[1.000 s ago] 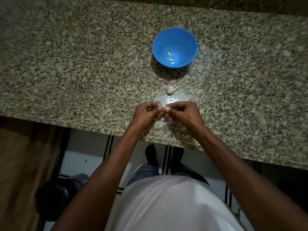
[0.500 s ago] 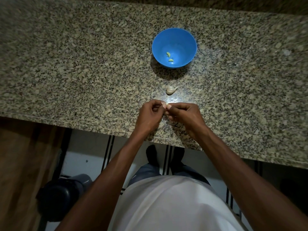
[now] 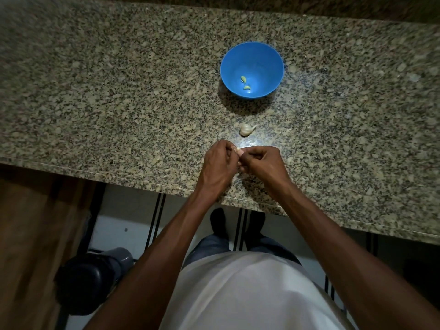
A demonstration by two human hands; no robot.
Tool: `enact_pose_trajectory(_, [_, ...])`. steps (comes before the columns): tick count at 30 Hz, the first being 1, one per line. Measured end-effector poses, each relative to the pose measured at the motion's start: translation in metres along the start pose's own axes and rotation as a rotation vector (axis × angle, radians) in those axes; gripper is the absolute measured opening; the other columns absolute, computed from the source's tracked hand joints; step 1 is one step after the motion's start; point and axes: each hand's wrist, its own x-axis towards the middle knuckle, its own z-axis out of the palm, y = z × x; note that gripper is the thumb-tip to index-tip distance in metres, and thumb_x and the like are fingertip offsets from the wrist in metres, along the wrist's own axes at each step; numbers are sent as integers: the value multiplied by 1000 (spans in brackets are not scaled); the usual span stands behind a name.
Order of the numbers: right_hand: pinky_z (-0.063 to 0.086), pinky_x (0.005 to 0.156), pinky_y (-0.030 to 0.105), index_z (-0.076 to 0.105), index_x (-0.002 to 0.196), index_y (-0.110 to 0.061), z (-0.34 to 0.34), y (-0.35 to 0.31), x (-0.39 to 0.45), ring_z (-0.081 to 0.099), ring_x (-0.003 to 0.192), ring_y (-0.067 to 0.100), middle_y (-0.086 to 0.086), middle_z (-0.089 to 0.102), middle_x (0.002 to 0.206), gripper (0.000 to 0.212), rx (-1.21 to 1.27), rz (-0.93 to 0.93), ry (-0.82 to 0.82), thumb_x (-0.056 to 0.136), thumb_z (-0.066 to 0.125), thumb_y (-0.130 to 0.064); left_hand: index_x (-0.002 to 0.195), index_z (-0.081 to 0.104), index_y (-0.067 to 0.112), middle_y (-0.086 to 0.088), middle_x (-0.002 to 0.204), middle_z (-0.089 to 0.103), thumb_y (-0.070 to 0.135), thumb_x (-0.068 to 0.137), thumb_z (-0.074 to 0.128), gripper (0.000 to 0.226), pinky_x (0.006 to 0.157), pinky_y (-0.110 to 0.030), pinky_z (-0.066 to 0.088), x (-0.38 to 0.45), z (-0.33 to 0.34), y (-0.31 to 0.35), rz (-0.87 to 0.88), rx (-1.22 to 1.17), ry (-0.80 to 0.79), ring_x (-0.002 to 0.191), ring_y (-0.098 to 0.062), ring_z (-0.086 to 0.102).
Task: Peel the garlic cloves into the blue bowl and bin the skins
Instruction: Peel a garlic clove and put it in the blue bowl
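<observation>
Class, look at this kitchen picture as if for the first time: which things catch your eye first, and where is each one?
The bright blue bowl stands out on the speckled granite counter, with two peeled cloves lying in it. Nearer the person, an unpeeled piece of garlic lies alone on the stone. At the counter's near edge the left hand and right hand meet, pinching a small clove between their fingertips.
</observation>
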Motion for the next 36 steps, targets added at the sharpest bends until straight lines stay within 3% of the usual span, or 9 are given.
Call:
enact_pose_trajectory(6, [65, 75, 36, 80, 98, -9, 0, -1, 0, 79, 82, 25, 8, 80, 84, 19, -65, -15, -21, 96, 78, -27, 106, 50, 14, -2, 104, 51, 23, 107, 50, 10, 75, -21, 35, 5, 2, -8, 101, 106, -29, 97, -14, 45])
enact_pose_trajectory(12, [62, 74, 33, 76, 104, -1, -3, 8, -2, 78, 88, 32, 16, 79, 90, 17, -45, 20, -72, 101, 72, -17, 103, 55, 13, -2, 99, 57, 18, 105, 53, 5, 77, -33, 50, 14, -4, -15, 58, 92, 26, 91, -17, 53])
enact_pose_trajectory(18, [61, 77, 34, 74, 108, 1, -7, 12, -2, 74, 85, 24, 19, 79, 97, 19, 2, 64, -66, 103, 68, -16, 111, 72, 17, 3, 103, 75, 2, 92, 68, 25, 81, -32, 63, 12, -15, -26, -107, -282, -83, 95, -11, 72])
enact_pose_trajectory(22, [63, 82, 44, 77, 107, -4, -11, 8, 0, 76, 88, 35, 17, 79, 93, 17, -88, 31, -95, 103, 67, -18, 113, 78, 10, -2, 106, 78, 6, 92, 77, 22, 87, -30, 62, 6, -16, -22, -113, -496, -175, 99, -12, 75])
enact_pose_trajectory(26, [62, 86, 49, 76, 107, -1, -12, 3, 0, 76, 89, 33, 19, 78, 97, 19, -142, 11, -170, 106, 63, -16, 101, 81, 7, -2, 98, 80, 7, 88, 80, 13, 78, -18, 58, 8, -14, -21, -127, -438, -95, 92, -9, 76])
enact_pose_trajectory(29, [61, 85, 42, 75, 109, 1, -10, -1, -3, 72, 85, 25, 26, 76, 101, 21, -54, 49, -168, 102, 69, -19, 99, 82, 12, 3, 95, 80, 10, 85, 83, 14, 77, -15, 58, 9, -12, -20, -121, -370, -27, 89, -5, 75])
enact_pose_trajectory(32, [59, 81, 37, 76, 109, 1, -10, -1, -3, 71, 84, 23, 24, 77, 99, 22, 27, 76, -142, 98, 74, -18, 100, 83, 13, 3, 96, 80, 9, 85, 83, 15, 79, -18, 59, 10, -12, -18, -124, -361, -13, 89, -5, 76])
enact_pose_trajectory(36, [60, 77, 36, 77, 104, 1, -19, -2, 3, 71, 77, 19, 16, 79, 92, 13, -131, 53, -187, 100, 71, -10, 97, 83, 13, 1, 96, 81, 6, 85, 83, 14, 85, -29, 63, 13, -19, -22, -140, -364, -123, 92, -10, 77])
